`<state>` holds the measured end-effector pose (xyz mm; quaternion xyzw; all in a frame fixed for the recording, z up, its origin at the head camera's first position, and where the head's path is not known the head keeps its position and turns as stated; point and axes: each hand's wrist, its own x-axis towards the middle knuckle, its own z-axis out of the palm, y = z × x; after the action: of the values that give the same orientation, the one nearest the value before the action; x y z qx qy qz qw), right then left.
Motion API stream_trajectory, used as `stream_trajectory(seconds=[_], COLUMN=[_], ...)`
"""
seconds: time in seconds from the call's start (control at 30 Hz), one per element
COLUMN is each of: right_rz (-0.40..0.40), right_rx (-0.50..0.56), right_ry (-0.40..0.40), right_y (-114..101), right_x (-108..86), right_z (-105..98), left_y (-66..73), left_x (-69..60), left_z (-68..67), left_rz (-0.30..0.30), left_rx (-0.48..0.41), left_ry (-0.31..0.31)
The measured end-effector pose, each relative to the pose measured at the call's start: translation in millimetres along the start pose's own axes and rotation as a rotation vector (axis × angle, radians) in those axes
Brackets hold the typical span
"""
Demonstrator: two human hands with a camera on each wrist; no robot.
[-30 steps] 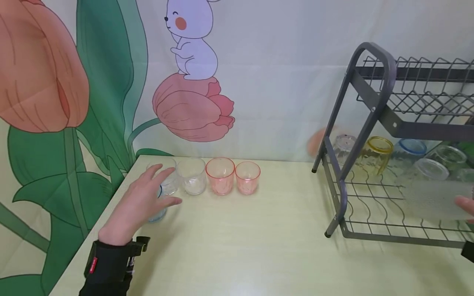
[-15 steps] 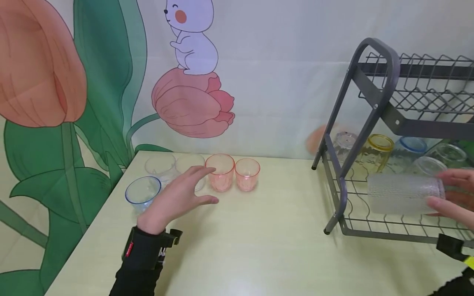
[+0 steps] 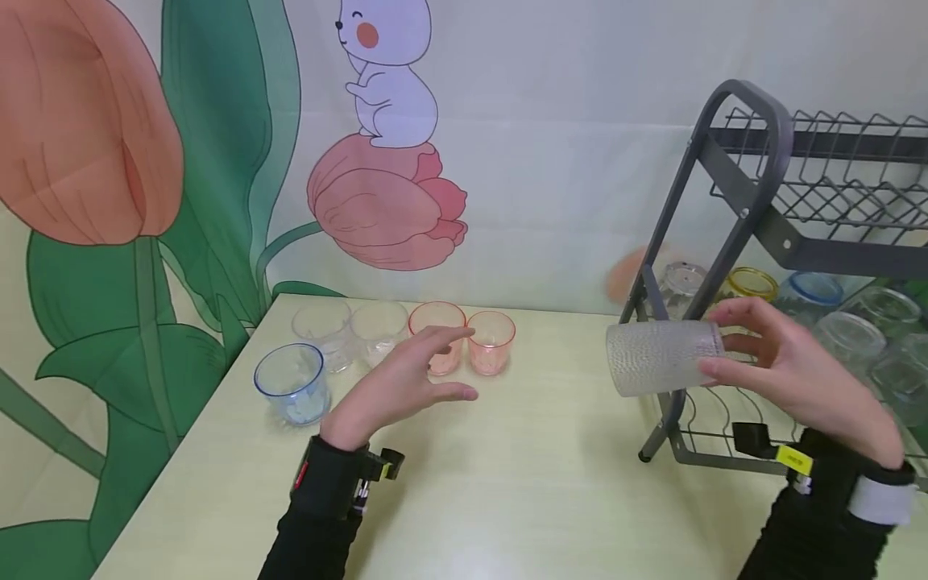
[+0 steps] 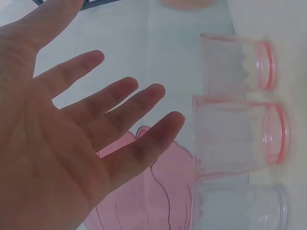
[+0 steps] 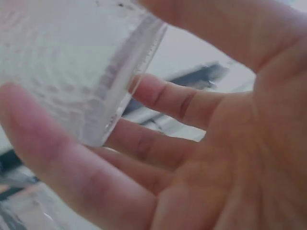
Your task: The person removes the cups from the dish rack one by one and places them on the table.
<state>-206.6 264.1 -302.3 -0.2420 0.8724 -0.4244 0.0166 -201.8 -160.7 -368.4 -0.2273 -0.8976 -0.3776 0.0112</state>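
Note:
A clear textured glass [image 3: 663, 357] lies sideways in the air at the rack's left side, its base end gripped between the thumb and fingers of the right hand [image 3: 805, 379]. In the right wrist view the fingers and thumb are round the end of this glass [image 5: 57, 62]. The left hand [image 3: 399, 383] hovers over the table with fingers spread and nothing in it. Behind it stand a larger pink-rimmed glass [image 3: 445, 358] and a smaller one [image 3: 491, 342]. The left wrist view has the open palm [image 4: 53, 158] beside the pink glasses [image 4: 240, 136].
A blue-rimmed glass [image 3: 293, 387] stands at the table's left, near two clear glasses [image 3: 326, 330] at the back. On the right, a grey two-tier wire rack [image 3: 747, 213] holds several upturned glasses, among them a yellow-rimmed one [image 3: 751, 282] and a blue-rimmed one [image 3: 814, 292].
The right hand has come in from the right edge and carried the textured glass leftward, off the lower rack. The left hand has moved right, away from the blue-rimmed glass.

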Motion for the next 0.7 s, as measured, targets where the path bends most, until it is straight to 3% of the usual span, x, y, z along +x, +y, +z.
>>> stream_trajectory(seconds=[0.3, 0.47, 0.7], right_rz=[-0.070, -0.098, -0.097], right_rx=[0.117, 0.155, 0.228], right_ry=[-0.139, -0.155, -0.150], right_y=[-11.6, -15.9, -16.5], right_x=[30.9, 43.6, 52.9], right_z=[30.5, 42.9, 51.9], left_y=[10.8, 23.3, 31.6], left_x=[10.4, 16.1, 19.9], left_z=[18.5, 26.4, 32.6], left_rz=[0.046, 0.098, 0.106], left_rx=[-0.096, -0.151, -0.157], left_ry=[-0.030, -0.037, -0.010])
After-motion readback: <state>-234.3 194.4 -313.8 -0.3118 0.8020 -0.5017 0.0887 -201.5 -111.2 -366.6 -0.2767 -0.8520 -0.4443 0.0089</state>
